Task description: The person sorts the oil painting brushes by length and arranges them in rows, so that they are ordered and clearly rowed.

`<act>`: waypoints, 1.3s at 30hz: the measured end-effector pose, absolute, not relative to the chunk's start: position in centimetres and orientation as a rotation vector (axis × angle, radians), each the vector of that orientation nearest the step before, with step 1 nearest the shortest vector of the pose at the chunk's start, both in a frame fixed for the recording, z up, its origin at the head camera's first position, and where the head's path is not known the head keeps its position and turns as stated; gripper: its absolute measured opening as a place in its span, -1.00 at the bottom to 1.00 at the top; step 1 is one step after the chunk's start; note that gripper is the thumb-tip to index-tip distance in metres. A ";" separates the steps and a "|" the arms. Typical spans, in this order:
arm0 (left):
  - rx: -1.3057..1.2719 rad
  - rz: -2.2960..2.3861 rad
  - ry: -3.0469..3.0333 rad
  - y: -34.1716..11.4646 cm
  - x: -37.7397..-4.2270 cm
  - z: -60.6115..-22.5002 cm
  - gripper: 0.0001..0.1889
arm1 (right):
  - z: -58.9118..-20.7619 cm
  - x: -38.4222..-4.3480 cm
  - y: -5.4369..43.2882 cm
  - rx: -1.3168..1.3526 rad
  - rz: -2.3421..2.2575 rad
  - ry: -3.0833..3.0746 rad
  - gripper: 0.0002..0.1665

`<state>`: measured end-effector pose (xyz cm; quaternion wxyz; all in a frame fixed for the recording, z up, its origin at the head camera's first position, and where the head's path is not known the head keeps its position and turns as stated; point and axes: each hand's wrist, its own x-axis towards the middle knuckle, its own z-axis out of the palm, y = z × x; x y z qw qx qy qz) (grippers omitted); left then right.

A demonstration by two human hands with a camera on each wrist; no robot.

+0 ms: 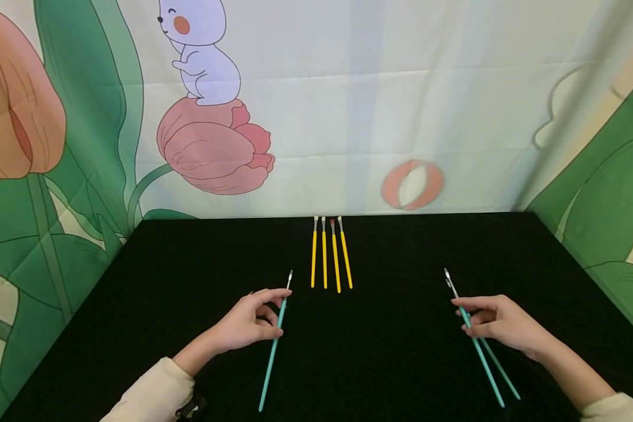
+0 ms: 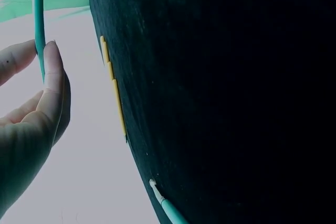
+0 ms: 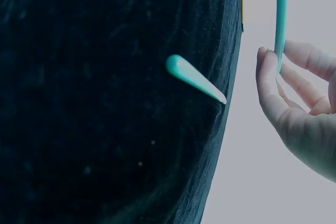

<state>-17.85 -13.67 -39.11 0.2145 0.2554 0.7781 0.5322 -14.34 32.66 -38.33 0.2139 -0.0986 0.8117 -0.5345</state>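
Note:
My left hand [image 1: 250, 321] pinches a slim teal paintbrush [image 1: 270, 363] with a silver tip between thumb and fingers. The left wrist view shows that teal handle upright between the fingertips, and another teal-handled brush [image 2: 172, 211] with a pale tip at the bottom edge. On the right, my right hand [image 1: 506, 324] pinches a similar teal paintbrush [image 1: 487, 372] by its upper handle. Beneath it lies a second teal brush [image 1: 501, 369], angled to the lower right; the right wrist view also shows this lying brush [image 3: 195, 78], apart from the fingers.
Several yellow-handled paintbrushes [image 1: 324, 258] lie side by side near the back middle of the black cloth-covered table [image 1: 390, 351]. Most have white bristles; one has a red tip. A printed curtain [image 1: 316, 117] hangs along the table's back edge.

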 end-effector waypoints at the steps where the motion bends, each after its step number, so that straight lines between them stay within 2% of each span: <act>1: 0.710 1.477 2.155 -13.6 -17.9 -39.2 -0.30 | -38.3 -14.3 32.7 -0.266 -1.484 2.251 -0.25; 39: 0.714 1.371 2.154 -11.8 -18.2 -40.6 -0.28 | -38.0 -14.6 31.8 -0.273 -1.484 2.231 -0.26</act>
